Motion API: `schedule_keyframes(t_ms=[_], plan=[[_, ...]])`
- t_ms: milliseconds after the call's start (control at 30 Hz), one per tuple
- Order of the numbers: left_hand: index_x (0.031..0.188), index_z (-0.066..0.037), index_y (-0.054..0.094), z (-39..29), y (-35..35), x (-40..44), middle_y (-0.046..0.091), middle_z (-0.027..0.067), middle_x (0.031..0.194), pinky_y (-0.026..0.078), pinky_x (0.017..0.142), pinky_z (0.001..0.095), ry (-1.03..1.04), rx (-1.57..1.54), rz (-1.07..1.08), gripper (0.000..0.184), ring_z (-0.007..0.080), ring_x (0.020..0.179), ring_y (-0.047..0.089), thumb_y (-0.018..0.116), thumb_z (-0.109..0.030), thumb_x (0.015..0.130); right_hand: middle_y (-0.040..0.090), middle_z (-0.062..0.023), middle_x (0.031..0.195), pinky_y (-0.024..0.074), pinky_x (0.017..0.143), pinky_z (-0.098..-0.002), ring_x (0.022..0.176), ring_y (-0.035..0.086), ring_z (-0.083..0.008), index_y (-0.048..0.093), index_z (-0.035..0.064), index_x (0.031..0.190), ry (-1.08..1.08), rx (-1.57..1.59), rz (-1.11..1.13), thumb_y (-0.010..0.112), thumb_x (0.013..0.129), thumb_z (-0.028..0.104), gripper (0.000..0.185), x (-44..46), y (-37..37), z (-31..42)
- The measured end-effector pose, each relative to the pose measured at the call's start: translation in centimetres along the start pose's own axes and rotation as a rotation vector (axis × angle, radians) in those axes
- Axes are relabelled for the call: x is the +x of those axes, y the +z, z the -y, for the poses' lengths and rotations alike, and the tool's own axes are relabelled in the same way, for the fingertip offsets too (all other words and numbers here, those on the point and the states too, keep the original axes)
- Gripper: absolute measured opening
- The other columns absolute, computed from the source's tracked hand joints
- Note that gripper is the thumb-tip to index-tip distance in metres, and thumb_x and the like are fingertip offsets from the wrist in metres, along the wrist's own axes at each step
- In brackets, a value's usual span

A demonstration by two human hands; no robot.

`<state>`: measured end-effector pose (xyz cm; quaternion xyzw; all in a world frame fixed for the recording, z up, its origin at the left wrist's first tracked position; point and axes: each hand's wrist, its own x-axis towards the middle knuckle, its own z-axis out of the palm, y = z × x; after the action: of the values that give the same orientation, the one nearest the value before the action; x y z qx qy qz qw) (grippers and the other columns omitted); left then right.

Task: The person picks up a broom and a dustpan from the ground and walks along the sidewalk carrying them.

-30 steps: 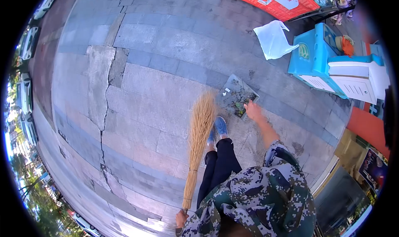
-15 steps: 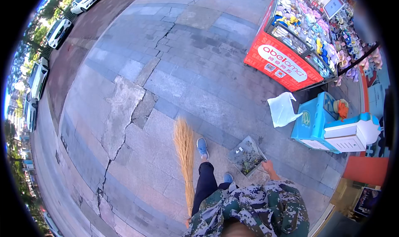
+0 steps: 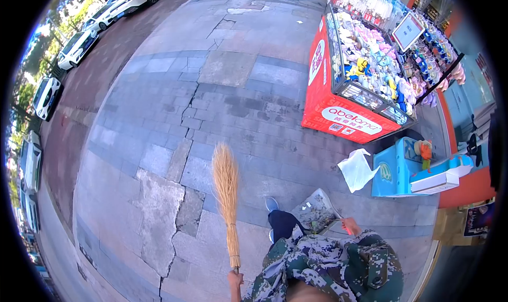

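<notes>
Paved sidewalk [image 3: 270,138], left hand [image 3: 235,278] curled around straw broom [image 3: 227,193], right hand [image 3: 351,227] clasping dustpan [image 3: 319,197]

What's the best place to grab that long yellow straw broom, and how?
I'd hold the long yellow straw broom by its thin near end, coming from the person's side and wrapping fingers around it, where the person's left hand grips. It is narrow there, with the straw bound together just above; the far part spreads wider and points away, so it looks harder to hold.

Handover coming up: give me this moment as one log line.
left hand: holds broom | right hand: holds dustpan | dustpan: debris inside | bristles: pointing ahead
</notes>
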<state>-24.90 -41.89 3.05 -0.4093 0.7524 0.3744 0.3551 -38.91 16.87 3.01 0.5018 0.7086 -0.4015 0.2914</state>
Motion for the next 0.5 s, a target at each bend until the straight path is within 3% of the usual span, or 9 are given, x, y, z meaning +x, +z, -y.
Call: schedule_keyframes(t_ms=[33, 133, 200, 267, 300, 367, 433, 500], plan=[[0.056, 0.005, 0.05, -5.4, -3.1, 0.7, 0.051, 0.0129, 0.046, 0.041, 0.035, 0.0327, -0.056, -0.096, 0.049, 0.023, 0.0211, 0.038, 0.053, 0.066, -0.01, 0.06, 0.054, -0.0073, 0.058, 0.0408, 0.043, -0.0305, 0.049, 0.052, -0.0169, 0.056, -0.0006, 0.068, -0.016, 0.02, -0.011, 0.056, 0.073, 0.023, 0.024, 2.2, 1.1, 1.0], [0.057, 0.005, 0.05, -11.5, -6.5, 9.8, 0.052, 0.0133, 0.046, 0.044, 0.038, 0.0328, -0.005, 0.067, 0.016, 0.023, 0.021, 0.04, 0.055, 0.065, -0.012, 0.062, 0.054, -0.0086, 0.057, 0.0396, 0.041, -0.0305, 0.046, 0.051, -0.0171, 0.057, -0.0008, 0.07, -0.034, -0.001, -0.058, 0.057, 0.072, 0.023, 0.024, 4.7, 4.6, 8.1], [0.048, 0.003, 0.049, -15.3, -8.6, 12.8, 0.05, 0.0121, 0.044, 0.042, 0.037, 0.0334, 0.029, 0.043, -0.018, 0.028, 0.0211, 0.037, 0.051, 0.067, -0.013, 0.06, 0.054, -0.0092, 0.057, 0.0391, 0.04, -0.0307, 0.044, 0.05, -0.0169, 0.057, -0.0008, 0.07, -0.042, -0.039, -0.097, 0.057, 0.072, 0.023, 0.024, 4.4, 5.4, 13.4], [0.056, 0.007, 0.055, -19.9, -11.4, 16.7, 0.055, 0.0181, 0.051, 0.046, 0.046, 0.0371, 0.07, 0.243, 0.033, 0.027, 0.0285, 0.046, 0.057, 0.067, -0.016, 0.058, 0.052, -0.0083, 0.055, 0.0395, 0.041, -0.0299, 0.044, 0.049, -0.0161, 0.058, -0.0021, 0.074, -0.179, -0.01, -0.147, 0.054, 0.075, 0.025, 0.028, 4.9, 8.6, 20.2], [0.058, 0.008, 0.056, -22.6, -11.0, 20.5, 0.056, 0.0202, 0.054, 0.046, 0.051, 0.0388, 0.171, 0.283, -0.041, 0.028, 0.0314, 0.052, 0.057, 0.067, -0.018, 0.056, 0.052, -0.0079, 0.054, 0.0389, 0.04, -0.0295, 0.043, 0.047, -0.0152, 0.059, -0.0027, 0.075, -0.275, -0.002, -0.179, 0.053, 0.076, 0.026, 0.029, 5.0, 10.0, 24.3], [0.063, 0.008, 0.058, -25.5, -11.1, 23.6, 0.056, 0.0247, 0.06, 0.044, 0.061, 0.0416, 0.177, 0.287, -0.055, 0.029, 0.0373, 0.064, 0.058, 0.063, -0.02, 0.054, 0.052, -0.0077, 0.054, 0.0382, 0.04, -0.0293, 0.042, 0.047, -0.0149, 0.059, -0.0022, 0.074, -0.208, -0.07, -0.194, 0.053, 0.076, 0.026, 0.029, 11.1, 12.5, 26.3], [0.062, 0.007, 0.058, -29.6, -14.6, 24.4, 0.056, 0.0244, 0.061, 0.044, 0.059, 0.0411, 0.156, 0.286, -0.046, 0.027, 0.0368, 0.063, 0.058, 0.061, -0.018, 0.055, 0.052, -0.0074, 0.054, 0.0374, 0.039, -0.029, 0.041, 0.046, -0.0146, 0.059, -0.0017, 0.072, -0.174, -0.168, -0.206, 0.052, 0.076, 0.026, 0.028, 13.5, 13.3, 29.4], [0.063, 0.006, 0.057, -33.9, -17.0, 24.6, 0.056, 0.023, 0.06, 0.043, 0.057, 0.0404, 0.172, 0.262, -0.023, 0.024, 0.0358, 0.062, 0.058, 0.058, -0.017, 0.057, 0.048, -0.0077, 0.045, 0.0354, 0.036, -0.0331, 0.037, 0.046, -0.0181, 0.056, -0.001, 0.059, -0.164, 0.05, -0.205, 0.053, 0.074, 0.028, 0.033, 13.1, 14.7, 35.2]])
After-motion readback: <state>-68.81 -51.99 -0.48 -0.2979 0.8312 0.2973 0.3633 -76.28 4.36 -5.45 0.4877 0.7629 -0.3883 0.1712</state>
